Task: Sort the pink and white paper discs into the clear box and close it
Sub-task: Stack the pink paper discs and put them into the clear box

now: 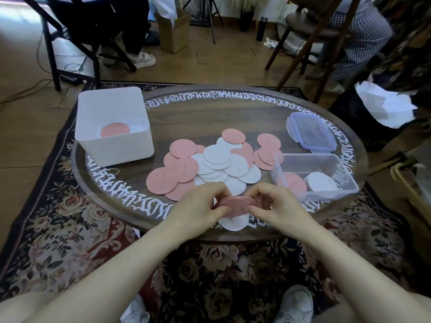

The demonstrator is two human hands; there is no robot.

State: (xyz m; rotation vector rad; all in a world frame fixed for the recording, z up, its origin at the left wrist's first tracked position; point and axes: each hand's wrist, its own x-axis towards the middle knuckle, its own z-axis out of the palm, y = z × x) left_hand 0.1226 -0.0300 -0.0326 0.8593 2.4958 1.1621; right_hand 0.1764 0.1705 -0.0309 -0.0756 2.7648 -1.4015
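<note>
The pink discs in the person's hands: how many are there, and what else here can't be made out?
Head view only:
- Pink stack: count unclear; left hand and right hand cover its edges.
- Faint marks on the loose pink discs: too small to read.
- White bin: its near wall hides most of the floor.
- Clear box: how many discs are stacked inside cannot be told.

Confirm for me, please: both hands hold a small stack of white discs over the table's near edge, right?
Not quite: the stack of discs held by the left hand and right hand is pink, not white, as the head view shows.
</note>
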